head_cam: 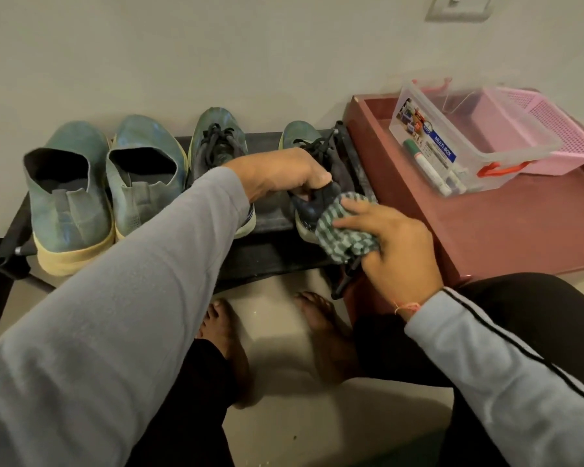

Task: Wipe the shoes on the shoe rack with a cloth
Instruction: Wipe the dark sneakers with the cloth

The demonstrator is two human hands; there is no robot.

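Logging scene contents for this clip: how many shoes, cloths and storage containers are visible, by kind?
Slip-on shoes: 2
Laced shoes: 2, one behind the sleeve, one held at the heel by the left hand
Checked cloth: 1, under the right hand
Clear box: 1
Pink basket: 1
Total: 7

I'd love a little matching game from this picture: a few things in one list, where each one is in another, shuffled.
1. green checked cloth
2. clear plastic box
3. pair of teal slip-on shoes
4. dark laced sneaker

a. left end of the black shoe rack
b. on the red tray
c. gripped by the left hand
d. under the right hand

Pairs: 1-d, 2-b, 3-a, 4-c
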